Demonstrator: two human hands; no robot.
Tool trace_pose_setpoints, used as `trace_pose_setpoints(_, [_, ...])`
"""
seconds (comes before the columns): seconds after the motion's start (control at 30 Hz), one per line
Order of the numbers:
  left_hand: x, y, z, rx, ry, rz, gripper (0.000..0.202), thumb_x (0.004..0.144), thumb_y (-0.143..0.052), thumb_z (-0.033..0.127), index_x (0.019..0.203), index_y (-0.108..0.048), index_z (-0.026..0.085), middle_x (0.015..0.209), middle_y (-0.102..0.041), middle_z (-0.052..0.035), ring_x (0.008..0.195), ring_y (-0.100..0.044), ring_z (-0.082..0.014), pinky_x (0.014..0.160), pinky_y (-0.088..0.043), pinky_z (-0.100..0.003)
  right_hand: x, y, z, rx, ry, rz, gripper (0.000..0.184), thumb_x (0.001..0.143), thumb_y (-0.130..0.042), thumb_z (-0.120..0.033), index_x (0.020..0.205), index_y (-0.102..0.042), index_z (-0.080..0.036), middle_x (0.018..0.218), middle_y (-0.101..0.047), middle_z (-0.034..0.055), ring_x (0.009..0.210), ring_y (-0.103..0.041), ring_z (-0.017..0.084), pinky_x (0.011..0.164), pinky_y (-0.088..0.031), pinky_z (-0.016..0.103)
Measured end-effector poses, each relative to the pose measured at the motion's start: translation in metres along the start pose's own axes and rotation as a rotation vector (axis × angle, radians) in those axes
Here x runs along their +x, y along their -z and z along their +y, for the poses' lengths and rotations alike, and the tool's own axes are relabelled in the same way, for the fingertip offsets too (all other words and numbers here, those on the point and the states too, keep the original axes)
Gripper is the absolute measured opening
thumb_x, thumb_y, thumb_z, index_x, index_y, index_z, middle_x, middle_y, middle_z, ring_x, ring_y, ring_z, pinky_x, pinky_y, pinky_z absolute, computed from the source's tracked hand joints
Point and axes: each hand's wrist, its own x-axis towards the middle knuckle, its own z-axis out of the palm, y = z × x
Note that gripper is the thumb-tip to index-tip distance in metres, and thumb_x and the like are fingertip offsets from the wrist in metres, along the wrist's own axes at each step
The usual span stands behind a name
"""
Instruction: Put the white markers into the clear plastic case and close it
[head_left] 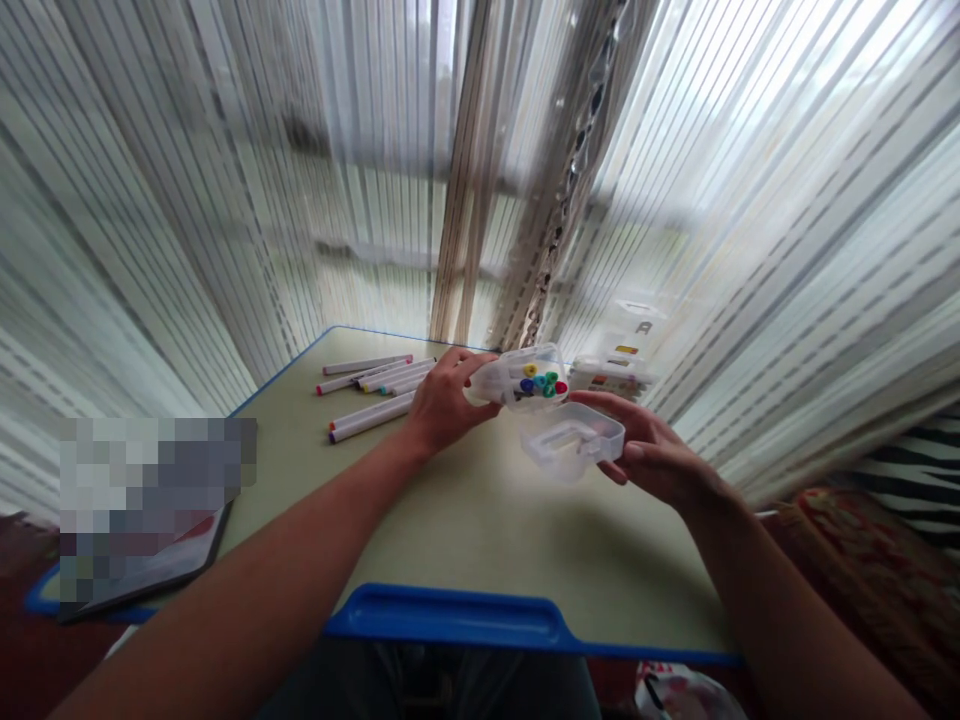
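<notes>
My left hand (448,398) is closed round a clear plastic marker case (504,385), held tilted above the table. Inside the case are several markers (541,382), their yellow, blue, green and red ends facing right. My right hand (651,445) has its fingers and thumb on a translucent lid (568,450) just below the case's open end; whether the two are hinged together I cannot tell. Left of my left hand, several white markers (371,408) with coloured ends lie loose on the table.
A blue-edged table (465,540) has a raised pen tray (457,612) at its front. Another clear box (611,370) stands at the back right. A dark-edged flat object (191,550), partly blurred out, lies on the left. Striped sheer curtains (360,170) hang behind.
</notes>
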Motion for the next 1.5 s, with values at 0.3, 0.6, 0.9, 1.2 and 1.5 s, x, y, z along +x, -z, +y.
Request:
trace_pose_setpoints(0.3, [0.0, 0.002, 0.005, 0.042, -0.019, -0.011, 0.052, 0.072, -0.076, 0.027, 0.122, -0.067, 0.021, 0.112, -0.061, -0.0069, 0.083, -0.061, -0.0175, 0.069, -0.054, -0.029, 0.005, -0.005, 0.006, -0.043, 0.155, 0.162, 0.065, 0.064, -0.087, -0.055, 0.118, -0.071, -0.023, 0.059, -0.062, -0.0012, 0.037, -0.041, 0.005, 0.036, -0.026, 0.019])
trace_pose_setpoints(0.6, [-0.004, 0.002, 0.018, 0.038, -0.074, -0.108, 0.056, 0.073, -0.074, 0.025, 0.128, -0.064, 0.022, 0.121, -0.059, -0.0096, 0.091, -0.065, -0.0206, 0.07, -0.057, -0.031, 0.01, -0.003, 0.018, -0.111, 0.204, 0.433, 0.053, 0.066, -0.084, -0.059, 0.1, -0.073, -0.02, 0.063, -0.061, 0.0, 0.046, -0.046, 0.008, 0.037, -0.031, 0.018])
trace_pose_setpoints(0.9, [-0.009, 0.002, 0.036, 0.154, -0.068, -0.178, 0.056, 0.074, -0.073, 0.033, 0.13, -0.063, 0.028, 0.131, -0.063, -0.0046, 0.09, -0.069, -0.022, 0.065, -0.053, -0.03, 0.009, -0.008, 0.024, -0.098, 0.124, 0.366, 0.059, 0.076, -0.068, -0.068, 0.106, -0.071, -0.016, 0.061, -0.059, 0.0017, 0.041, -0.041, 0.01, 0.033, -0.03, 0.022])
trace_pose_setpoints(1.2, [-0.013, -0.002, 0.041, 0.228, -0.137, -0.207, 0.059, 0.076, -0.071, 0.037, 0.132, -0.061, 0.024, 0.134, -0.065, -0.004, 0.099, -0.07, -0.0256, 0.06, -0.048, -0.03, 0.006, -0.011, 0.02, -0.044, 0.036, 0.272, 0.077, 0.079, -0.058, -0.07, 0.129, -0.062, -0.012, 0.065, -0.067, 0.006, 0.035, -0.043, 0.011, 0.028, -0.028, 0.022])
trace_pose_setpoints(1.5, [-0.014, -0.004, 0.043, 0.306, -0.11, -0.109, 0.056, 0.076, -0.071, 0.037, 0.129, -0.063, 0.022, 0.127, -0.069, -0.0051, 0.097, -0.071, -0.0258, 0.062, -0.048, -0.032, 0.012, -0.027, 0.014, -0.16, 0.136, 0.557, 0.05, 0.084, -0.06, -0.067, 0.079, -0.061, -0.017, 0.049, -0.054, -0.0008, 0.032, -0.047, 0.011, 0.026, -0.032, 0.021])
